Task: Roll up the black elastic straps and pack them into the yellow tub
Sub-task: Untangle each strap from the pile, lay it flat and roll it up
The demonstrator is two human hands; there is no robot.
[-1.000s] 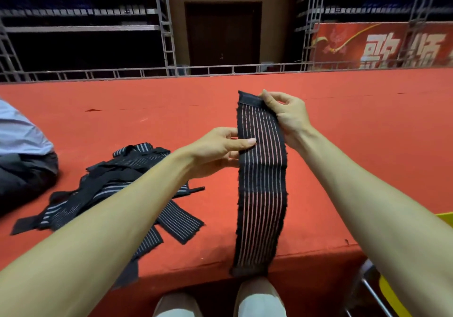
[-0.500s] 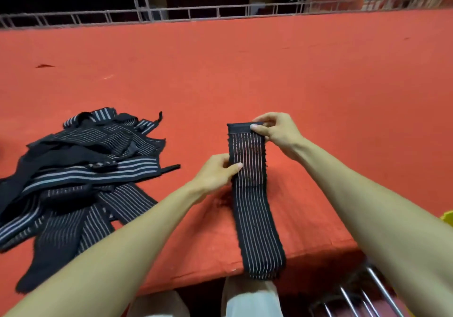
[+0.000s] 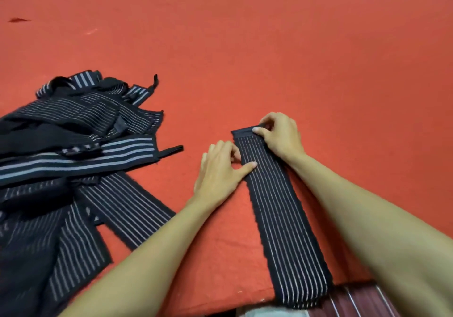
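A long black elastic strap (image 3: pixel 284 223) with thin white stripes lies flat on the red carpeted surface (image 3: pixel 269 54); its near end hangs slightly over the front edge. My right hand (image 3: pixel 279 136) pinches the strap's far end, fingers curled over the hem. At the strap's left edge, a little nearer to me, my left hand (image 3: pixel 218 169) pinches it, the thumb lying on top and the fingers curled beside it. The yellow tub is out of view.
A loose pile of black striped straps (image 3: pixel 73 150) spreads over the left of the surface, reaching its front edge. Below the edge at the bottom right show dark metal bars (image 3: pixel 355 302) and pale cloth (image 3: pixel 272 313).
The strap, held up in the air a second ago, has been lowered and now lies flat on the red surface. Both hands came down with it, and the view tilted downward.
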